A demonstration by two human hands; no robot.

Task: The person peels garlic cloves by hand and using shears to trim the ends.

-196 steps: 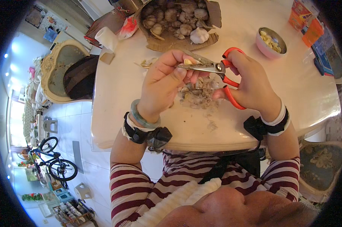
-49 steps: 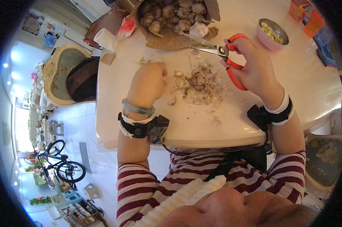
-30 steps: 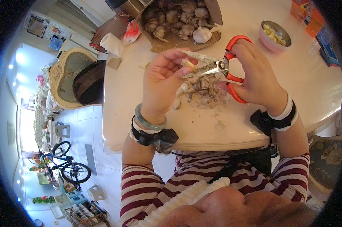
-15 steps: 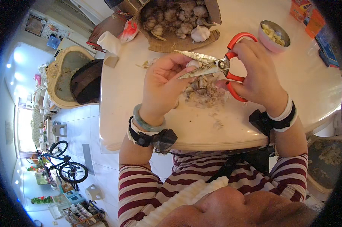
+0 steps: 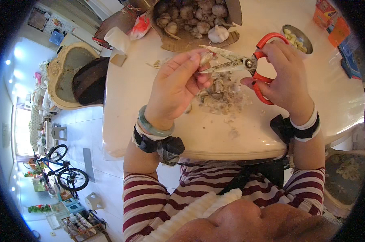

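Left hand (image 5: 176, 86) pinches a small pale garlic clove (image 5: 206, 59) w/ fingertips. Right hand (image 5: 285, 74) grips red-handled metal scissors (image 5: 247, 63), blades apart around the clove. Peel pile (image 5: 223, 97) lies at 6 o'clock below, on the cream round tabletop (image 5: 142, 92).

Scissors (image 5: 247, 64): dull smeared metal blades (glossy red plastic handles); table (image 5: 214, 137) smooth, glossy cream.

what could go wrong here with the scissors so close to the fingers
The open scissors in the right hand straddle the garlic clove pinched by the left hand, so a slip might nick the fingertips. The clove could also drop into the peel pile.
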